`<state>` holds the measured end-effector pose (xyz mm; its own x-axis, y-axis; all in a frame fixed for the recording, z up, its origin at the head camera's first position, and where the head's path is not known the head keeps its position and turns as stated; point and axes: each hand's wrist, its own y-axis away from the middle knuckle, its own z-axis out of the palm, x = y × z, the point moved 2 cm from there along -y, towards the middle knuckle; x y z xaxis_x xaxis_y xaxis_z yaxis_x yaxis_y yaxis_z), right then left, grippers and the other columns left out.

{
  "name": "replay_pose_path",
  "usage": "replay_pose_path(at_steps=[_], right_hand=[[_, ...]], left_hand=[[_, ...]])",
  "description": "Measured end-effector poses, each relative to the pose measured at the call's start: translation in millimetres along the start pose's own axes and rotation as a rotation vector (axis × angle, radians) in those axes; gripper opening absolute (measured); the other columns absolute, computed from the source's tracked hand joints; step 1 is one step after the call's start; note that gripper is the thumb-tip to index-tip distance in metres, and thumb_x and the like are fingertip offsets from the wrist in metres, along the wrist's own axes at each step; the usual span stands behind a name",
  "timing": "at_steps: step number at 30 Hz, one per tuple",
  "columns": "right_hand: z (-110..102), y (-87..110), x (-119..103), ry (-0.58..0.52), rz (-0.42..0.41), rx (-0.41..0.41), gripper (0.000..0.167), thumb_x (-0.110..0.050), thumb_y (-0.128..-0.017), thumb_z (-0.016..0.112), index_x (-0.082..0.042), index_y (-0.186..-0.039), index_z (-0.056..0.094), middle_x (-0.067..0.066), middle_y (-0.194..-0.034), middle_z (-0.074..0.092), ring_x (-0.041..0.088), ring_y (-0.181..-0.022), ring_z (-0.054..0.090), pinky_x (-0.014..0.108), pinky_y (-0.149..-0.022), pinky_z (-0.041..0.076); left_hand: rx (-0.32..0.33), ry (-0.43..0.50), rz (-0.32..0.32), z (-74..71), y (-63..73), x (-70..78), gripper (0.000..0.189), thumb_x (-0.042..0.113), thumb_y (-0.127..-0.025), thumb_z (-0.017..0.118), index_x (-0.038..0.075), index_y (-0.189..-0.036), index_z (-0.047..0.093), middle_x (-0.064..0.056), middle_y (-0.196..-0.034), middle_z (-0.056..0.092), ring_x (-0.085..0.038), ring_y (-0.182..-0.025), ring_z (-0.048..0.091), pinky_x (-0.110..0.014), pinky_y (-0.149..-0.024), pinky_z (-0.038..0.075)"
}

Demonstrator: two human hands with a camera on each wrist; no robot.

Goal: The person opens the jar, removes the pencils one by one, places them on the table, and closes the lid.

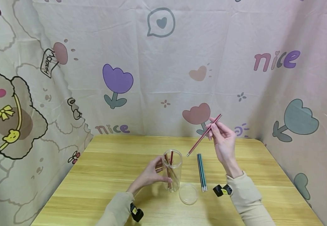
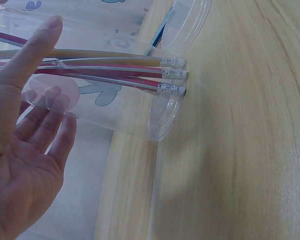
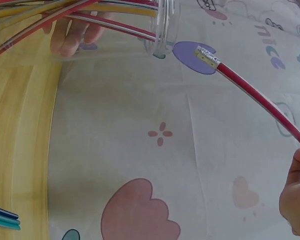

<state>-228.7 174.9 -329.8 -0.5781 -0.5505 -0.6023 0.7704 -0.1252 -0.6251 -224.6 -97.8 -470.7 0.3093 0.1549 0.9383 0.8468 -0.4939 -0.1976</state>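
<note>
My left hand [image 1: 152, 172] curls round the side of a clear plastic jar [image 1: 177, 177], thumb in front and fingers behind. The jar stands upright with its mouth uncovered. Several red pencils and a yellow pencil [image 2: 115, 59] lean inside it, their eraser ends down at the bottom in the left wrist view. Up to the right, my right hand [image 1: 222, 139] pinches a red pencil [image 1: 201, 137] between thumb and fingers. That pencil slants, eraser end [image 3: 208, 57] lowest, beside the jar's rim [image 3: 165, 30] and apart from it.
A round clear lid [image 1: 188, 195] lies on the wooden table [image 1: 101, 182] just right of the jar. Farther right, several blue and green pencils [image 1: 201, 172] lie side by side, erasers toward me. A printed curtain [image 1: 158, 78] hangs behind the table's far edge.
</note>
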Motion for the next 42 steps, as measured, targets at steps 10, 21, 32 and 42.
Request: replay_pose_path(at_steps=[10, 21, 32, 42], right_hand=[[-10, -2.5, 1, 0.067, 0.044, 0.124, 0.017, 0.006, -0.093, 0.065, 0.006, -0.108, 0.074, 0.009, -0.081, 0.077, 0.010, -0.061, 0.060, 0.015, -0.051, 0.050], [-23, -1.3, 8, 0.132, 0.119, 0.192, 0.022, 0.012, -0.091, 0.063, 0.007, -0.111, 0.072, 0.008, -0.080, 0.078, 0.011, -0.068, 0.070, 0.015, -0.051, 0.052], [-42, -0.1, 21, 0.266, 0.166, 0.182, 0.019, 0.009, -0.092, 0.065, 0.003, -0.106, 0.075, 0.004, -0.077, 0.078, 0.007, -0.064, 0.068, 0.014, -0.049, 0.048], [-59, 4.6, 32, 0.344, 0.242, 0.150, 0.020, 0.004, -0.094, 0.065, -0.008, -0.100, 0.079, -0.001, -0.076, 0.077, 0.004, -0.059, 0.060, 0.014, -0.048, 0.045]], left_hand=[[-0.001, 0.003, -0.023, -0.5, -0.3, 0.4, 0.078, 0.011, -0.071, 0.091, 0.005, -0.137, 0.051, -0.019, -0.141, 0.060, -0.041, -0.135, 0.054, -0.053, -0.117, 0.043], [-0.011, 0.022, 0.020, 0.3, 0.0, 1.7, 0.076, 0.010, -0.072, 0.090, 0.001, -0.136, 0.050, -0.023, -0.140, 0.060, -0.043, -0.134, 0.054, -0.054, -0.116, 0.043], [-0.006, 0.009, -0.004, -0.1, 0.3, 0.3, 0.077, 0.011, -0.071, 0.091, 0.003, -0.136, 0.051, -0.021, -0.140, 0.060, -0.043, -0.135, 0.054, -0.054, -0.117, 0.043], [-0.005, 0.014, 0.030, 0.0, -0.6, -1.0, 0.073, 0.009, -0.073, 0.089, 0.000, -0.134, 0.051, -0.024, -0.138, 0.060, -0.045, -0.133, 0.054, -0.056, -0.115, 0.043]])
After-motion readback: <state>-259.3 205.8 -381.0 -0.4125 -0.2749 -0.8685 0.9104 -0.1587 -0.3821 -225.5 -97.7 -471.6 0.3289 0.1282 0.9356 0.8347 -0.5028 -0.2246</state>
